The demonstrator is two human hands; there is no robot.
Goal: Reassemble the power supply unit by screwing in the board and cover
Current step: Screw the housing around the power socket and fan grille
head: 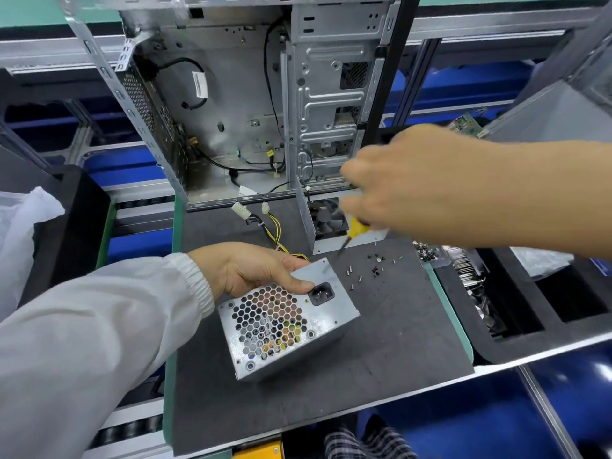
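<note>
Gripped at its top edge by the left hand [255,270] — thumb laid beside the power socket [320,293], other fingers curled over the far side — the power supply unit [288,321], cover already on, tilted on the dark mat of the counter [381,342]. Held above and to the right, blurred, a yellow-handled screwdriver [354,228] in the right hand [410,180], fingers wrapped round the handle, tip pointed down toward the unit's upper corner. Scattered just beyond the unit, loose screws [367,268]; further back, a separate fan bracket [328,223] and the open computer case [251,104]. Judged to be the cover-fastening step, or a pause between screws — next move likely calling for one screw picked from the mat, seated in a hole, and driven while the unit was steadied. Not made out: whether any screw sat on the driver tip, which holes were already filled, and the board itself, glimpsed only through the honeycomb grille [268,323]. Wiring [275,230] trailing behind the left hand, its join to the unit hidden.
</note>
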